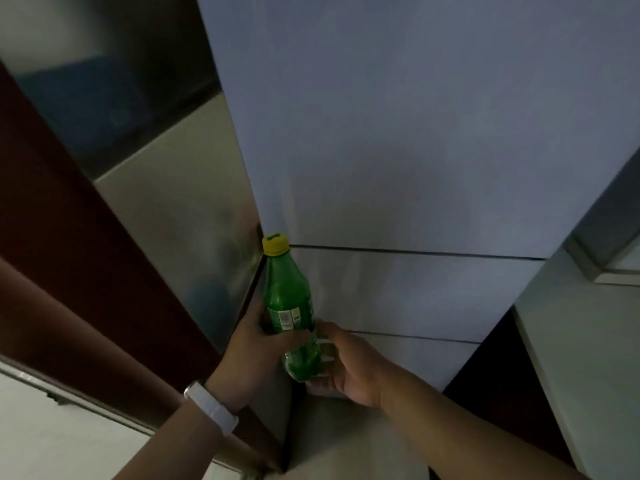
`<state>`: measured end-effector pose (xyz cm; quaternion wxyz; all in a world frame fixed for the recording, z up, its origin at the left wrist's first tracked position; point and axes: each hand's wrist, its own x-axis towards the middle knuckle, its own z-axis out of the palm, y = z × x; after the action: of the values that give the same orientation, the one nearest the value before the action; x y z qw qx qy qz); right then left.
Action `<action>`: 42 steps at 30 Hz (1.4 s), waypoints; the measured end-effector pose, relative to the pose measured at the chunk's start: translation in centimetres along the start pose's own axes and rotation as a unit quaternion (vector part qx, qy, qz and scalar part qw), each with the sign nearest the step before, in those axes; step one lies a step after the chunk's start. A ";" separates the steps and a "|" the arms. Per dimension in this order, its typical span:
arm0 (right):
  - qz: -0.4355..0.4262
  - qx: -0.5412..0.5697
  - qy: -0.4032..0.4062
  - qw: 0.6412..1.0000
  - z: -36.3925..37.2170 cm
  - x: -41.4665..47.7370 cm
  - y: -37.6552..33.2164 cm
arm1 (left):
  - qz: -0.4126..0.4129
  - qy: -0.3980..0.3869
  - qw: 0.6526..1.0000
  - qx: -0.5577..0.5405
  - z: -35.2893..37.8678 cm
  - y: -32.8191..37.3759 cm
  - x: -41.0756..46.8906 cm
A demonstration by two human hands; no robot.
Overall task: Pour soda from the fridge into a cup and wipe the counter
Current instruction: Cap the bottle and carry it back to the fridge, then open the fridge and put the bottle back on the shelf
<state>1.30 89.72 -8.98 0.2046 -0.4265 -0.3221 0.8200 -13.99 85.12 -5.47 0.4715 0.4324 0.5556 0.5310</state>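
**Soda bottle held in both hands before the closed fridge**

The green soda bottle (291, 313), with its yellow cap (275, 244) on and tilted slightly left, is held in front of the fridge (415, 133). The left hand (258, 348), with a white wristband (212, 407), grasps the labelled middle. The right hand (349, 365) curls round the base.

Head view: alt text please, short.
Two hands hold a green soda bottle with a yellow cap in front of a grey fridge; the left hand grips its label, the right hand its base. A white band sits on the left wrist.
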 end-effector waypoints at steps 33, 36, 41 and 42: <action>-0.218 -0.960 0.152 -0.087 14.3 12.4 -21.3 | -0.056 0.153 0.983 -0.083 -4.7 2.2 4.0; -0.259 -0.951 0.157 -0.066 13.7 12.1 -21.2 | -0.059 0.158 0.982 -0.082 -4.3 2.1 3.7; -0.278 -0.950 0.143 -0.026 13.9 11.5 -21.2 | -0.048 0.164 0.981 -0.091 -3.8 2.6 2.3; -0.290 -0.947 0.133 -0.027 14.0 11.2 -21.3 | -0.045 0.166 0.981 -0.087 -3.8 2.7 1.9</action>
<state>-15.23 106.68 5.63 0.1289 0.1985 0.8645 0.4434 -18.08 86.45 -2.96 0.4326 0.2699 0.5965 0.6199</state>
